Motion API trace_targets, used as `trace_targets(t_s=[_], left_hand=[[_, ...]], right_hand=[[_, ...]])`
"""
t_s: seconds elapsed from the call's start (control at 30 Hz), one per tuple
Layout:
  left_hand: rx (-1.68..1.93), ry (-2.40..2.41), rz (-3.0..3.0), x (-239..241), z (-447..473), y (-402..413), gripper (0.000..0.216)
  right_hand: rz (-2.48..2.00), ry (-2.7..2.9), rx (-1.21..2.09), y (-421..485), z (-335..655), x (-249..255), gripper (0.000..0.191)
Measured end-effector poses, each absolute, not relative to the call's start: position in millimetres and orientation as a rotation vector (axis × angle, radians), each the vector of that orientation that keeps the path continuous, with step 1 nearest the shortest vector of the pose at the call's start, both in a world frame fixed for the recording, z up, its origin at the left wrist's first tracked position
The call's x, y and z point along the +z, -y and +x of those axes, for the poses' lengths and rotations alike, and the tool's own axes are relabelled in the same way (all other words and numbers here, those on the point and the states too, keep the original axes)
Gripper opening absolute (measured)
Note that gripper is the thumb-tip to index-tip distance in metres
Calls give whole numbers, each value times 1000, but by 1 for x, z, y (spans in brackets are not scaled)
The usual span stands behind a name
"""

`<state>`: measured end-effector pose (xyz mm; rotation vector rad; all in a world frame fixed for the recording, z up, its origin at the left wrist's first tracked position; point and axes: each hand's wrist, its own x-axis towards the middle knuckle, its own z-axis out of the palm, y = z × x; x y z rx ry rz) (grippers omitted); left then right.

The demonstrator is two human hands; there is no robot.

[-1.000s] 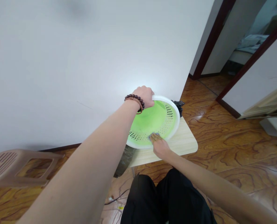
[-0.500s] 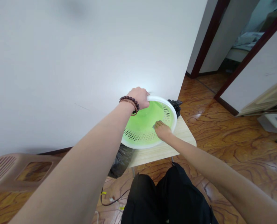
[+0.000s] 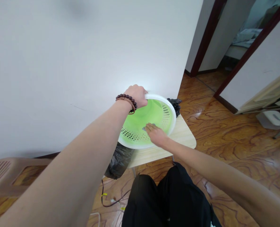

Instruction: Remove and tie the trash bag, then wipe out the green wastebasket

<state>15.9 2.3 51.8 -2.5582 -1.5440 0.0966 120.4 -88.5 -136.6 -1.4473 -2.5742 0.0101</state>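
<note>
A round plastic basket (image 3: 172, 108), green inside with a white rim and rows of holes, is tilted so its opening faces me. My left hand (image 3: 137, 95), wearing a beaded bracelet (image 3: 128, 98) on the wrist, is closed round the far rim. Inside the basket is my right hand (image 3: 155, 134), fingers pressed together on a small greyish cloth (image 3: 144, 128) that touches the inner surface. Most of the cloth is hidden under the fingers. Beneath the basket stands a small light-wood table (image 3: 183, 134).
Black plastic bags show at the left (image 3: 119, 160) and right (image 3: 175, 105) of the basket. A beige plastic chair (image 3: 2, 176) stands at the lower left. Cables (image 3: 111, 204) lie on the wooden floor. The white wall (image 3: 83, 56) rises right behind the table; a doorway is at upper right.
My right hand has slid left across the basket's inside with the cloth. My left hand keeps its hold on the rim. The whole view has shifted slightly.
</note>
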Motion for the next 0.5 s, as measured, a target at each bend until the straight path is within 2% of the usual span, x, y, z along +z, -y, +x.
trace_targets(t_s=[0.2, 0.37, 0.5], left_hand=[[89, 1559, -2558, 51, 16, 0, 41], [72, 1594, -2561, 51, 20, 0, 39], [70, 1608, -2570, 52, 21, 0, 38]], right_hand=[[-1650, 2754, 11, 41, 132, -156, 40], [-1806, 2629, -98, 107, 100, -170, 44], [-1683, 2654, -84, 161, 81, -163, 46]])
